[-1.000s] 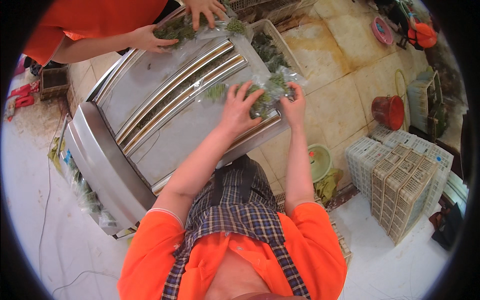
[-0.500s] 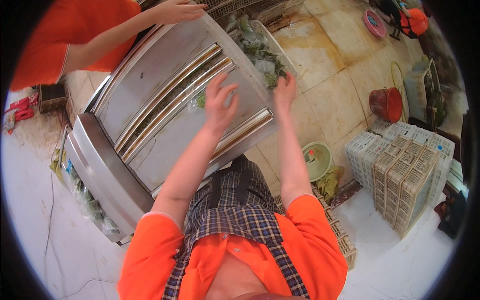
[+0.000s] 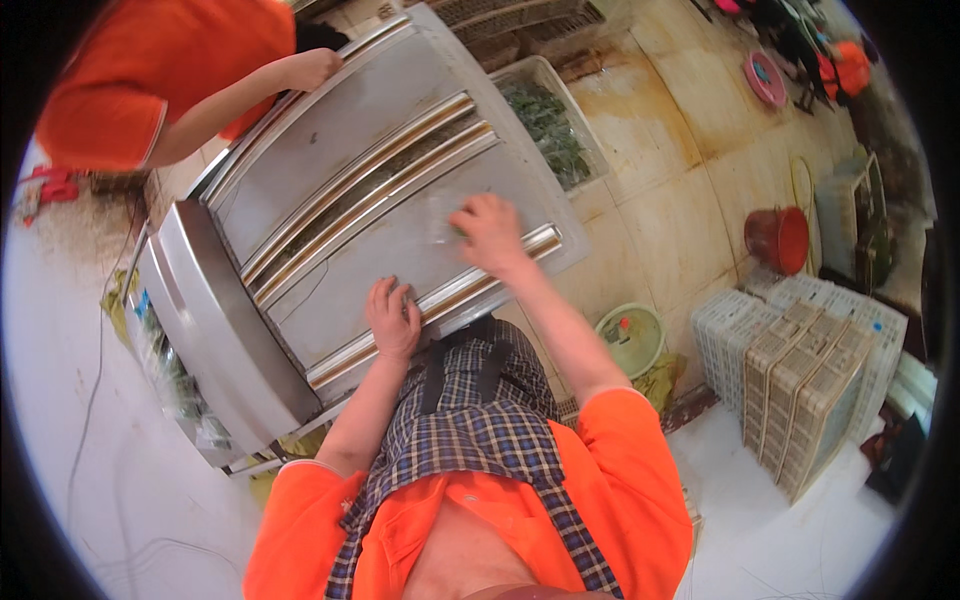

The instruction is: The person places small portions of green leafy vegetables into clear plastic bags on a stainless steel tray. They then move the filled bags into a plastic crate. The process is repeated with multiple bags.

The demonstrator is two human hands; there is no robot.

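A large stainless-steel machine with a ribbed lid (image 3: 330,150) fills the middle. My left hand (image 3: 393,318) lies palm down on the lid's front rail (image 3: 450,295), fingers together and slightly bent. My right hand (image 3: 487,232) rests further up on the flat steel, its fingertips on a small greenish scrap (image 3: 452,230); I cannot tell if it grips it. A co-worker in an orange shirt (image 3: 150,70) stands at the far left corner, one hand (image 3: 312,68) on the lid's far edge.
A white crate of green leaves (image 3: 550,120) sits on the tiled floor beyond the machine. To the right are a red bucket (image 3: 778,238), a green tub (image 3: 632,335), a pink basin (image 3: 768,78) and stacked white mesh crates (image 3: 800,380). Bagged greens (image 3: 175,380) lie beside the machine's left end.
The bags of greens under my hands and the co-worker's are gone from the top. My left hand slid back to the front rail; my right stays on the lid.
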